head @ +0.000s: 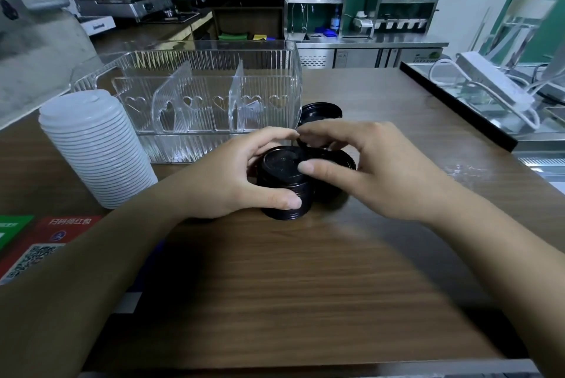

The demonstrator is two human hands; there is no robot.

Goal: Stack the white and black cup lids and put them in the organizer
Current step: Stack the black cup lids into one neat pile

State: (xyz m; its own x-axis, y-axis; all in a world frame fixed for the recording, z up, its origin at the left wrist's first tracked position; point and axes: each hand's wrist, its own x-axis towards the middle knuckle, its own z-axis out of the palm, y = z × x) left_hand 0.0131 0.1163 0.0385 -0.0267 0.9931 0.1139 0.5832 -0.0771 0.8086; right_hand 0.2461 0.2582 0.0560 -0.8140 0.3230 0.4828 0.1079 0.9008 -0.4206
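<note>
A short stack of black lids (284,185) stands on the wooden counter (305,270). My left hand (244,176) grips that stack from the left, thumb low on its side. My right hand (367,169) reaches over more black lids (336,176) just to the right, thumb touching the stack's top edge and fingers curled over a lid rim; whether it holds one is unclear. Another black lid (321,113) lies behind, beside the clear organizer (198,93). A tall stack of white lids (94,148) stands at the left, outside the organizer.
The clear organizer has two dividers and no lids inside. Red and green QR cards (39,243) lie at the counter's left edge. A black-edged glass display (458,102) borders the counter on the right. Coffee machines stand far behind.
</note>
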